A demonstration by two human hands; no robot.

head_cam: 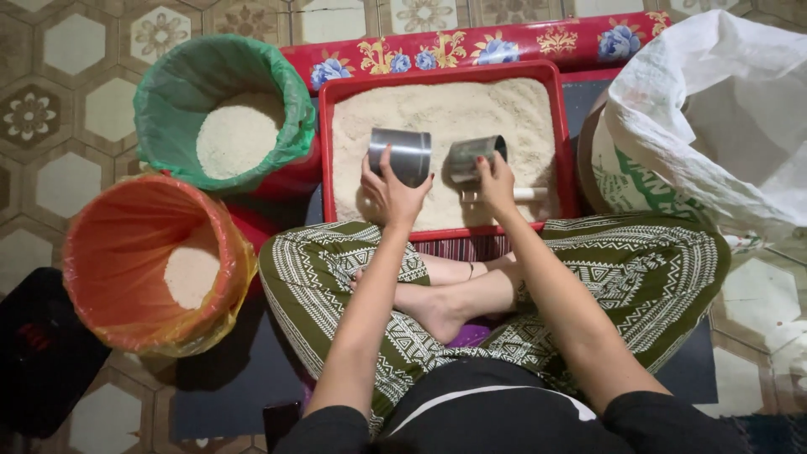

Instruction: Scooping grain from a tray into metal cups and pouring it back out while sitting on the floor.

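A red rectangular tray (326, 151) full of pale rice lies on the floor in front of my crossed legs. My left hand (388, 192) grips a plain metal can (402, 153) held upright over the rice. My right hand (494, 181) holds a smaller metal cup (471, 157), tilted with its mouth toward the right, just beside the can. A pale cylindrical handle (530, 193) lies on the rice right of my right hand.
A green-lined bucket (168, 109) holding rice stands left of the tray. An orange-lined bucket (118, 261) with a little rice sits nearer, at the left. A large white woven sack (714, 109) stands open at the right. A black object (38, 353) lies at the lower left.
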